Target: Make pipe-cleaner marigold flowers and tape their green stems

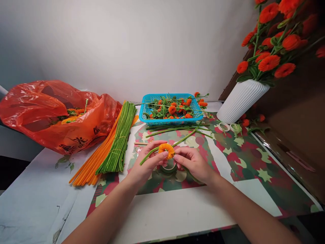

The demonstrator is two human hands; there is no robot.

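Between my two hands, above the table, is an orange pipe-cleaner flower (166, 150) shaped like a ring. My left hand (149, 157) grips its left side, with the thumb on the front. At the flower's right edge, the thumb and fingers of my right hand (190, 161) are pinched. A green pipe-cleaner stem (186, 135) slants away up to the right behind the flower, and another green end sticks out over my left hand. Just below the fingers a roll of tape (169, 167) lies on the table, partly hidden.
Behind the hands stands a blue basket (172, 122) holding orange flowers and green leaves, with loose green stems (177, 129) before it. At left lie green pipe cleaners (118, 139), orange pipe cleaners (93, 161) and a red plastic bag (58, 118). A white vase (241, 101) leans at right.
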